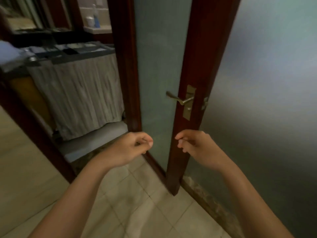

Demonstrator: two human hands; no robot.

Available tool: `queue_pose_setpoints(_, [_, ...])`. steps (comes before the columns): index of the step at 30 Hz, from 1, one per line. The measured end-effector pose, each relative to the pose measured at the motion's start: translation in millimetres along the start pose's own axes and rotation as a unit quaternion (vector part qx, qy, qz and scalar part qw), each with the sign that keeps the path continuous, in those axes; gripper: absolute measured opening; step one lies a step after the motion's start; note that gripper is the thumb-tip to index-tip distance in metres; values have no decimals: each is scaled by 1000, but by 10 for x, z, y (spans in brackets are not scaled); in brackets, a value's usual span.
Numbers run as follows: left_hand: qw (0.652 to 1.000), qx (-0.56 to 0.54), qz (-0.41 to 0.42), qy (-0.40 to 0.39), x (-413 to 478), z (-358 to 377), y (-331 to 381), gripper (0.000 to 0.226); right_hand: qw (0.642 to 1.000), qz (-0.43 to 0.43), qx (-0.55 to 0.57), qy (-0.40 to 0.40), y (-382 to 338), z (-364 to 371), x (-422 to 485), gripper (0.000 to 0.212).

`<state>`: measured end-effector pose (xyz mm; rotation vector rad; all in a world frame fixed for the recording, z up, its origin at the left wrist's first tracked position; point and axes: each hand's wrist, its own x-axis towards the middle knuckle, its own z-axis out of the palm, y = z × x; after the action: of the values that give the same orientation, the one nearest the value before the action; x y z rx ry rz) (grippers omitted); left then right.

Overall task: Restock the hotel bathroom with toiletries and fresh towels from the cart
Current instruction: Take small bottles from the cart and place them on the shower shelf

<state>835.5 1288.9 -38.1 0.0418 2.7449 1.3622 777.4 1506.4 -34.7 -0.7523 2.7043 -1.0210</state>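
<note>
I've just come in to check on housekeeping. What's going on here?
A person faces a frosted-glass door on the tiled floor, both arms stretched forward. The left hand and right hand are loosely curled and hold nothing; neither touches the brass door handle above them. The cart, hung with grey cloth, stands off to the left. Nothing from it is in hand yet.

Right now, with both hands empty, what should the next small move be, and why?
Probably step toward the cart and reach for its top tray: the left hand and right hand are loosely curled and hold nothing, the door stands open, and the cart's supplies lie just beyond the doorway.
</note>
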Motion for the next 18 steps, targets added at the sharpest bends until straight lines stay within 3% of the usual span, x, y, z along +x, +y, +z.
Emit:
queue_pose_setpoints(4, [998, 12, -25, 64, 209, -403, -271, 16, 998, -37, 8, -46, -79, 116, 655, 17])
queue_pose_setpoints(10, [983, 37, 20, 177, 729, -1118, -825, 20, 989, -114, 53, -76, -529, 377, 1835, 16])
queue_pose_setpoints(18, [976, 44, 24, 212, 1468, -2533, -1522, 21, 980, -160, 80, -88, -1294, 792, 3620, 19])
